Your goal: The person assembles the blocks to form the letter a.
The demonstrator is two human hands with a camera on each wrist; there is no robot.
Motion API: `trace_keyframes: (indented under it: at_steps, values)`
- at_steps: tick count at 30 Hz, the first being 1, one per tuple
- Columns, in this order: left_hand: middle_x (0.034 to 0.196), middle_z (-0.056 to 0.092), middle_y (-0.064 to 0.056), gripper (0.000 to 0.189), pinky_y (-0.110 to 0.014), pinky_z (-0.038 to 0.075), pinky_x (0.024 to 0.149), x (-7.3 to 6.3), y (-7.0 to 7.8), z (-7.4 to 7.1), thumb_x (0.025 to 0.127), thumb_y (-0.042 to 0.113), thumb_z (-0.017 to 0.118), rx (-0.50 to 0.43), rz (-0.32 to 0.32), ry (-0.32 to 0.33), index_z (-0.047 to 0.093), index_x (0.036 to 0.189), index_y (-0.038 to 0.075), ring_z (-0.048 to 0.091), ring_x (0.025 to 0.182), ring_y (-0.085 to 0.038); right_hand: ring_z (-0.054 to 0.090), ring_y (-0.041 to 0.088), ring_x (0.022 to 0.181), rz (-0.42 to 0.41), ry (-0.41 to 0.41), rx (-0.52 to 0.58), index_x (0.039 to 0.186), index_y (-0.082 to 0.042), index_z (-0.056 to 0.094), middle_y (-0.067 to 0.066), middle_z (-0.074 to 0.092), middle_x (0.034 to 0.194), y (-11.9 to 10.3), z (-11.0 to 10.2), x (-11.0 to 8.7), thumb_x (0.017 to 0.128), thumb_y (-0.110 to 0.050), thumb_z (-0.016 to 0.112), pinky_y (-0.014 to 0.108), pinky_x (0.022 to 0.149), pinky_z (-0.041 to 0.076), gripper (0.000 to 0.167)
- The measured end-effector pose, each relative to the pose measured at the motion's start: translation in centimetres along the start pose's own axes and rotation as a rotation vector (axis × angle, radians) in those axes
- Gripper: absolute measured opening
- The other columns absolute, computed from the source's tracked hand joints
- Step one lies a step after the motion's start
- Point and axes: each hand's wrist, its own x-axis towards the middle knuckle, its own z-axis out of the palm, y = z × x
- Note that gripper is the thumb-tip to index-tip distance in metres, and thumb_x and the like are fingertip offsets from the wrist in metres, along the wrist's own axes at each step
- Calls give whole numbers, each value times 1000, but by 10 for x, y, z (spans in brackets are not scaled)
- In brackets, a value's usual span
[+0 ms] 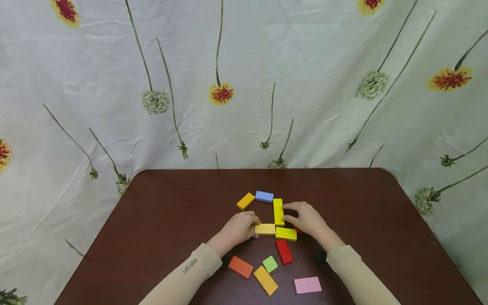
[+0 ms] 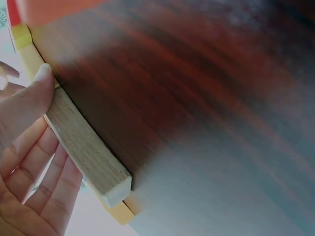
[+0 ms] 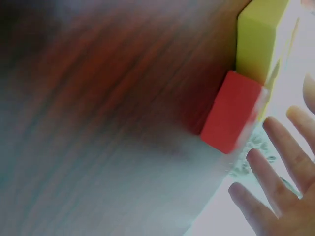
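Note:
In the head view my left hand [image 1: 241,225] pinches the left end of a pale yellow block [image 1: 264,229], thumb on the near side. A wood-grain block [image 2: 88,142] lies beside that thumb in the left wrist view; the hand hides it from above. My right hand [image 1: 308,218] has its fingers spread and its fingertips at the right side of a long yellow block [image 1: 278,212]; whether they touch it I cannot tell. Another yellow block [image 1: 286,234] lies just nearer. A red block [image 3: 232,113] adjoins it, partly hidden by the right hand from above.
A blue block [image 1: 264,196] and an amber block [image 1: 245,201] lie farther back. Nearer are a red block [image 1: 284,251], an orange block [image 1: 241,267], a green block [image 1: 270,264], a second amber block [image 1: 265,280] and a pink block [image 1: 307,285]. A flowered cloth hangs behind the dark table [image 1: 171,203].

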Motion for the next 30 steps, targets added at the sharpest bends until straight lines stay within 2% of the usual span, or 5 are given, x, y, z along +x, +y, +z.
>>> trace_keyframes:
  at_steps: [4, 8, 11, 17, 30]
  values:
    - [89, 65, 1, 29, -22, 51, 70, 1, -1, 1, 76, 24, 85, -3, 6, 4, 76, 100, 9, 53, 72, -8, 58, 23, 95, -38, 57, -67, 99, -13, 76, 2, 72, 99, -1, -1, -13, 80, -24, 82, 43, 88, 53, 22]
    - [88, 65, 1, 29, -23, 51, 70, 2, -2, 1, 76, 24, 86, -2, 8, 2, 76, 99, 9, 54, 72, -7, 53, 16, 85, -118, 80, -117, 89, -16, 76, -4, 70, 88, 1, 2, -26, 75, -25, 85, 39, 80, 48, 18]
    - [88, 65, 2, 30, -23, 51, 70, 2, -2, 1, 75, 24, 86, 0, 11, 3, 76, 99, 9, 54, 73, -8, 51, 14, 85, -170, 60, -133, 90, -16, 77, -5, 70, 87, 2, 4, -32, 74, -24, 86, 37, 78, 45, 20]
    - [89, 65, 1, 30, -24, 52, 71, 2, -3, 0, 75, 25, 86, 5, 12, 6, 76, 99, 10, 56, 74, -9, 51, 13, 89, -218, 20, -145, 97, -15, 77, -5, 72, 94, 0, 5, -38, 74, -19, 86, 36, 79, 45, 25]
    - [90, 65, 1, 30, -24, 52, 72, 4, -3, -1, 76, 24, 86, 0, 1, -10, 76, 100, 10, 55, 74, -9, 52, 13, 92, -325, -28, -134, 95, -17, 78, -9, 69, 89, -5, 8, -57, 73, -22, 87, 40, 81, 46, 25]
